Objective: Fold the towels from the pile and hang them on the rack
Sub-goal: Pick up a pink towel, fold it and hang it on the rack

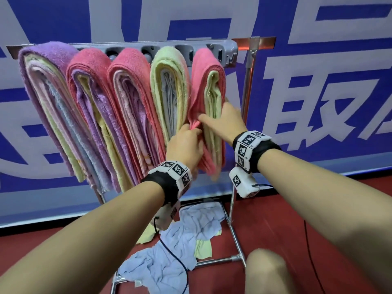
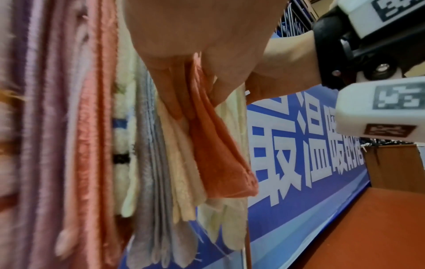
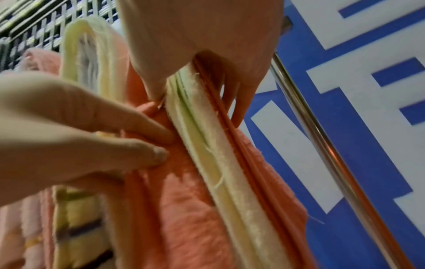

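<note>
Pink terry, the outer towel point(image 1: 209, 81) of the last stack at the right end of the rack point(image 1: 229, 46), is what we handle. It drapes over the rail with pale green towels point(image 1: 213, 115) folded inside it.

Our left hand point(image 1: 186, 145) pinches the pink towel's near layer low on the stack; in the left wrist view the fingers point(image 2: 174, 72) curl round a bunched fold of the pink cloth.

Our right hand point(image 1: 224, 122) clamps the same stack edge-on: thumb on the near face, fingers point(image 3: 239, 102) behind the far pink layer, with the green edges point(image 3: 207, 145) between.

Four more stacks hang to the left along the rail: green-topped point(image 1: 167, 66), two pink-topped point(image 1: 131, 64) point(image 1: 89, 66), and purple-topped point(image 1: 51, 54) at the left end.

Below the rack, on the red floor point(image 1: 286, 225), the pile lies crumpled across the base bars: light blue towels point(image 1: 186, 234) with pale green ones point(image 1: 203, 249) among them.

Behind stands a blue banner point(image 1: 318, 60) with large white characters.
</note>
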